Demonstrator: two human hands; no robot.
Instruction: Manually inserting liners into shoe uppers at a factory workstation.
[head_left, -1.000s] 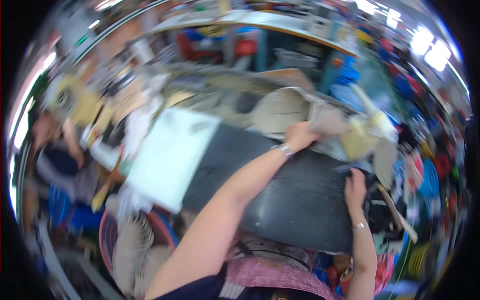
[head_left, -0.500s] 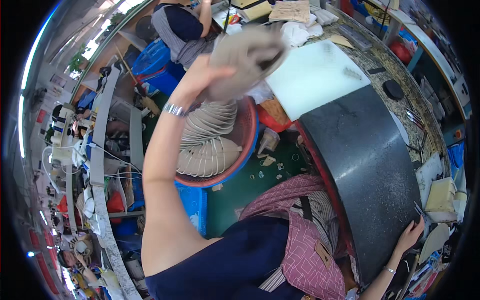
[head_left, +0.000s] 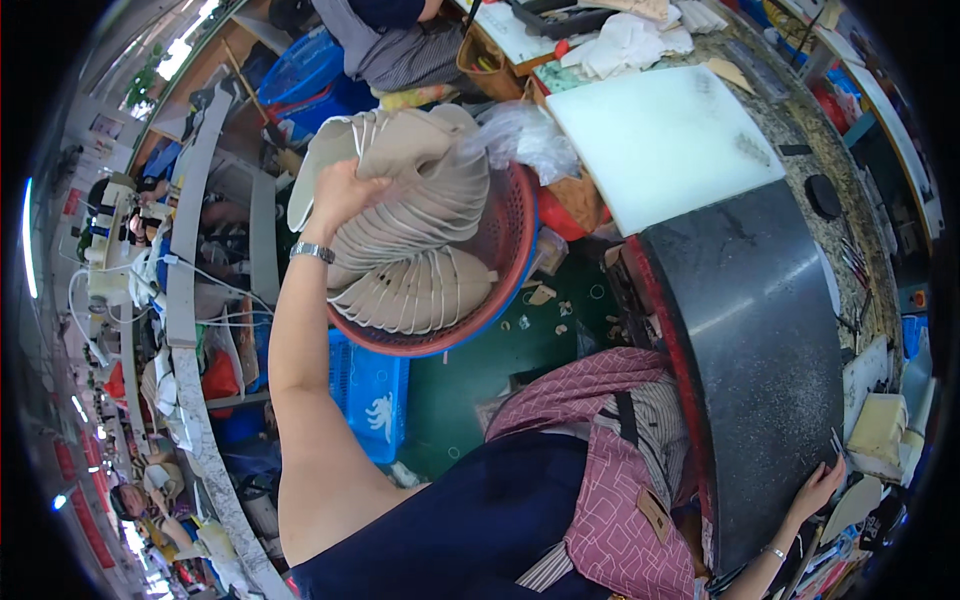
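Note:
My left hand [head_left: 343, 197] is above the round red basket [head_left: 519, 262], its thumb and fingers closed on a beige curved piece [head_left: 405, 150] with a rounded opening. Beneath and around it, many similar beige pieces with pale edges [head_left: 425, 285] lie overlapped in a curving row inside the basket. Over at the right edge of the black curved work surface [head_left: 740, 330], my right hand [head_left: 820, 488] is closed around a slim metal tool [head_left: 837, 442], whose kind is too small to make out.
A white board [head_left: 660, 140] lies beyond the black surface. Crumpled clear plastic [head_left: 525, 140] sits by the basket's rim. A blue crate [head_left: 372, 400] and scraps are on the green floor. Another person [head_left: 400, 50] sits at the far side. Hand tools [head_left: 855, 265] lie on the right counter.
My left hand has moved down and left with the beige piece, from in front of the white board to over the pieces in the basket. The right hand stays in place.

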